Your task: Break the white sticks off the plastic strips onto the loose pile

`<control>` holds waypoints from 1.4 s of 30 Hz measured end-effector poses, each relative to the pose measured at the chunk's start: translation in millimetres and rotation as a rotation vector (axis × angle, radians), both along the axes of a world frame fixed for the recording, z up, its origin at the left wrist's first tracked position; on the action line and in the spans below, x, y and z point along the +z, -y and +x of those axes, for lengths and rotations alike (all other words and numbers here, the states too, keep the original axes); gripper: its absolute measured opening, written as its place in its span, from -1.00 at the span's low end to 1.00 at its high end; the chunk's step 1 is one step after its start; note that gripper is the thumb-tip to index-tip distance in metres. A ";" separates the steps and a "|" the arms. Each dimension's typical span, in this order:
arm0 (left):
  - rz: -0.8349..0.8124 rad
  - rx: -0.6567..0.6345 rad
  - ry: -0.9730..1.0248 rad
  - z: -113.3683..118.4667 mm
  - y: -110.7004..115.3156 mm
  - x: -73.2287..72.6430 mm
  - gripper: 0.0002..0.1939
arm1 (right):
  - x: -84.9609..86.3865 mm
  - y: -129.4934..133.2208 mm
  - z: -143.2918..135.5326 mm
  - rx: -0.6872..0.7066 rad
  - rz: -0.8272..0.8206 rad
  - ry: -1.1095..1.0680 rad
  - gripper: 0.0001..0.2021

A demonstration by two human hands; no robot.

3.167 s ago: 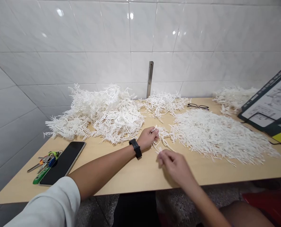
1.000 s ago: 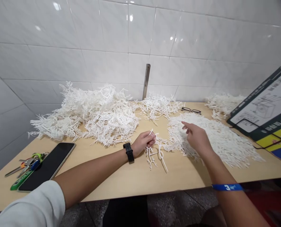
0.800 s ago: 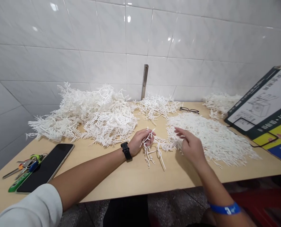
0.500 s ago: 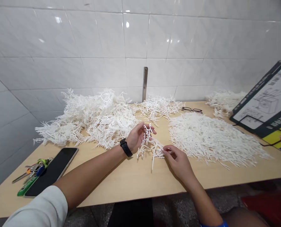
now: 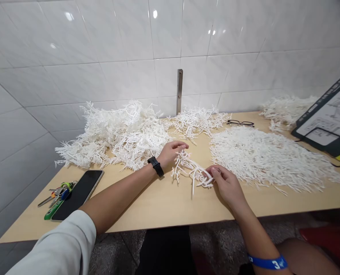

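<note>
Between my hands, just above the table, hangs a small tangle of white branched plastic twigs (image 5: 197, 173). My left hand (image 5: 172, 153), with a black watch on the wrist, is turned palm down, its fingers closed at the tangle's upper left end; the fingertips are partly hidden. At the right end, my right hand (image 5: 227, 187) pinches a twig between thumb and fingers. A big heap of loose white twigs (image 5: 129, 133) lies behind my left hand. To the right of my right hand spreads a flatter layer of similar twigs (image 5: 267, 156).
On the left of the wooden table (image 5: 164, 210) are a phone (image 5: 78, 194) and a bunch of keys (image 5: 58, 193). Glasses (image 5: 240, 123) lie behind the flat layer. A printed box (image 5: 330, 114) leans at the right. A metal strip (image 5: 179, 91) stands against the tiled wall.
My left hand has rolled from an open, upturned palm to fingers closed downward at the twigs. The right hand keeps its pinch on the tangle. The whole view has shifted slightly.
</note>
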State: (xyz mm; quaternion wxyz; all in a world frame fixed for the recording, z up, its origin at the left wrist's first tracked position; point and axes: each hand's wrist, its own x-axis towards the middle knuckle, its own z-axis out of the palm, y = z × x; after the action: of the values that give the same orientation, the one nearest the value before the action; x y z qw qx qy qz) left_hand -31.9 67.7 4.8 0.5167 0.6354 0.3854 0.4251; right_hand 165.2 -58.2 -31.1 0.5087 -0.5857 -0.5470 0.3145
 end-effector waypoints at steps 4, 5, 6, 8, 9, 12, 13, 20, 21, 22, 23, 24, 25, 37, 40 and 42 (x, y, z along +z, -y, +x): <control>0.469 0.251 -0.234 6.6 20.1 15.2 -0.85 | -2.2 -0.9 -3.1 0.023 -0.035 -0.098 -0.74; 0.606 0.232 -0.248 8.6 28.6 21.1 -0.84 | -1.9 -1.2 -3.4 0.026 -0.039 -0.081 -0.74; 0.682 0.164 -0.253 10.8 37.9 27.0 -0.82 | -1.3 -1.4 -3.4 0.025 -0.038 -0.048 -0.75; 0.732 -0.021 -0.309 15.3 56.0 36.3 -0.79 | 0.8 -1.4 -3.1 0.018 -0.027 0.033 -0.74; 0.746 -0.103 -0.399 17.4 63.6 38.9 -0.79 | 2.0 -1.2 -3.0 0.014 -0.019 0.063 -0.73; 0.742 -0.303 -0.813 21.2 76.5 38.1 -0.77 | 4.0 -0.4 -3.3 0.014 -0.019 0.050 -0.71; 0.738 -0.342 -0.938 21.6 77.5 35.8 -0.73 | 3.7 -0.4 -3.6 0.021 -0.031 0.009 -0.70; 0.803 -0.426 -1.103 17.5 66.7 33.4 -0.83 | -6.5 -4.6 -2.1 0.019 -0.049 -0.294 -0.58; 0.780 -0.411 -1.062 16.7 64.0 36.3 -0.83 | -8.0 -5.3 -1.4 0.020 -0.045 -0.311 -0.58; 0.736 -0.396 -1.012 15.6 60.9 39.6 -0.84 | -9.3 -5.9 -0.7 0.029 -0.039 -0.308 -0.60; 0.677 -0.386 -0.954 14.2 57.2 43.2 -0.83 | -10.4 -6.3 -0.3 0.050 -0.033 -0.277 -0.65; 0.610 -0.373 -0.893 12.2 53.0 46.7 -0.81 | -11.2 -6.5 -0.3 0.083 -0.023 -0.214 -0.69; 0.542 -0.354 -0.835 9.5 48.3 50.0 -0.79 | -11.6 -6.4 -0.6 0.118 -0.006 -0.122 -0.72; 0.931 -0.017 -0.751 4.8 52.2 44.0 -0.59 | -0.8 -1.8 -11.3 0.167 0.127 0.470 -0.72; 0.801 -0.428 -0.605 23.6 79.8 30.9 -0.77 | 0.3 -0.3 -9.2 0.099 0.055 0.395 -0.77; 0.680 -0.355 -0.578 29.6 86.7 21.4 -0.72 | 1.5 0.4 -6.6 0.074 0.016 0.260 -0.82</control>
State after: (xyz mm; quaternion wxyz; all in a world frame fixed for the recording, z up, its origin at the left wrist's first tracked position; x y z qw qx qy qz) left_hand -2.4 -19.0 26.2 0.2157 0.9167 0.2377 0.2380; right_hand 158.7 -58.6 -29.6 0.4263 -0.5969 -0.6319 0.2503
